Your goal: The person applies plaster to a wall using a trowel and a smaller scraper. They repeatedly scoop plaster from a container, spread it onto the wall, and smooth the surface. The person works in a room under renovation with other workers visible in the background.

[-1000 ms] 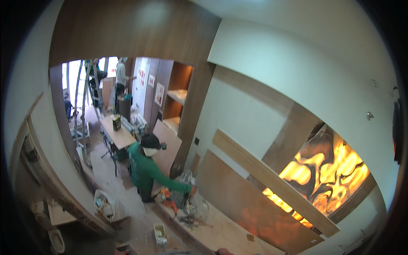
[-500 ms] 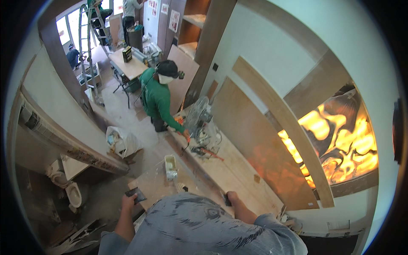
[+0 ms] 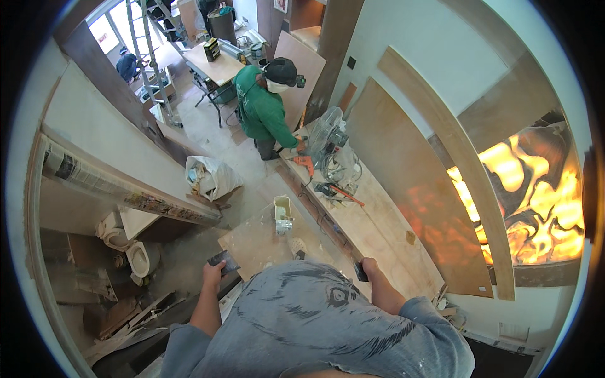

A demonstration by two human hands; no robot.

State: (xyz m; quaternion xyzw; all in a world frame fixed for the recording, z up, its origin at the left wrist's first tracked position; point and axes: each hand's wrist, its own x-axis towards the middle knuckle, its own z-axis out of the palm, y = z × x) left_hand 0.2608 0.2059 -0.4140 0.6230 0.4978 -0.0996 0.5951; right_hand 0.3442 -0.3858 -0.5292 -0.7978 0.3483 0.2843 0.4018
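Observation:
At the lower left, my left hand [image 3: 212,274] is closed on a dark, flat-bladed putty knife [image 3: 225,259], its blade pointing right. My right hand [image 3: 373,271], beside the long wooden bench, grips a similar dark, flat tool [image 3: 360,271], seen mostly edge-on. Between the hands and farther off, a cream rectangular tub [image 3: 282,209] with pale paste in it stands on a stained board [image 3: 252,238]. Just nearer than the tub lies a whitish, paste-smeared item [image 3: 297,244] whose kind I cannot make out. My grey shirt hides the space below.
A co-worker in green [image 3: 259,104] leans over the wooden bench [image 3: 378,227], one hand near an orange drill [image 3: 305,165]. A fan [image 3: 328,133] and cables crowd the bench. A white rubbish bag [image 3: 213,178], a toilet [image 3: 142,258] and a ladder [image 3: 146,57] stand leftward.
My view has tilted, so the scene sits higher and farther right. The co-worker's hand has drawn back a little along the bench near the orange drill. Both my hands keep their grips.

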